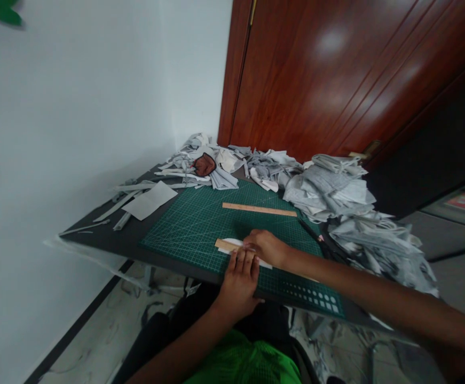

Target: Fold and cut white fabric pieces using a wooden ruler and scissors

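On mat point(200, 224), near edge: left hand point(238, 282) flat, fingers together, pressing white strip point(236, 244) and ruler point(225, 245); right hand point(266, 248) curled on strip, grip unclear. Beyond, second ruler point(259, 209), fabric heap point(336, 192).

A short wooden ruler point(223, 245) lies flat near the front edge of the green cutting mat point(192, 224), only its left end showing. A white fabric strip point(238, 244) lies flat over it, running right along the same edge, partly covered by both hands.
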### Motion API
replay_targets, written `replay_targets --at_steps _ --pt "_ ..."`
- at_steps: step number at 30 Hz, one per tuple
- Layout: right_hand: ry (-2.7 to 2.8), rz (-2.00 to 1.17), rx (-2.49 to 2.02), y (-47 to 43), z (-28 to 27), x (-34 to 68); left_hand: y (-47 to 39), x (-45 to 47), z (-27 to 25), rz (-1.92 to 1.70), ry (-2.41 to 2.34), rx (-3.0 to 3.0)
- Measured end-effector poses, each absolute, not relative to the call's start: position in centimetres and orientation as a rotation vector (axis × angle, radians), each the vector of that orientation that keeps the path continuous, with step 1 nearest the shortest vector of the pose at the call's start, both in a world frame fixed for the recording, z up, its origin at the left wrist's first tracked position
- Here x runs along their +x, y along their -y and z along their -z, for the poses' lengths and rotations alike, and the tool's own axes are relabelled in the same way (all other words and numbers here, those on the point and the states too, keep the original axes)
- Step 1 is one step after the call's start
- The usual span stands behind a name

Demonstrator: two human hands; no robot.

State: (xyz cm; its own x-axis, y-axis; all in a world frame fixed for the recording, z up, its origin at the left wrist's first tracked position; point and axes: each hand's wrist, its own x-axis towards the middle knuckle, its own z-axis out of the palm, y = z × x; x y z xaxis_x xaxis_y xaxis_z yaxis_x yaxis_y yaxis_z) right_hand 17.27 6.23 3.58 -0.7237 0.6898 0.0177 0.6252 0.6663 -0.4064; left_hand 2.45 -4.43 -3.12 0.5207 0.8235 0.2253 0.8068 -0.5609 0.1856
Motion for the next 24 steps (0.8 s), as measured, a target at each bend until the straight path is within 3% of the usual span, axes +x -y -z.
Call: replay_targets --at_steps 15,24 --pt "2.547 -0.572 -1.339 -2.6 -3.9 27.0 4.4 2.5 2.6 -0.447 -1.457 2.686" --pt "2.047 -0.355 -1.632 -3.1 -0.7 29.6 4.5 2.4 2.8 -0.444 -1.47 2.73"
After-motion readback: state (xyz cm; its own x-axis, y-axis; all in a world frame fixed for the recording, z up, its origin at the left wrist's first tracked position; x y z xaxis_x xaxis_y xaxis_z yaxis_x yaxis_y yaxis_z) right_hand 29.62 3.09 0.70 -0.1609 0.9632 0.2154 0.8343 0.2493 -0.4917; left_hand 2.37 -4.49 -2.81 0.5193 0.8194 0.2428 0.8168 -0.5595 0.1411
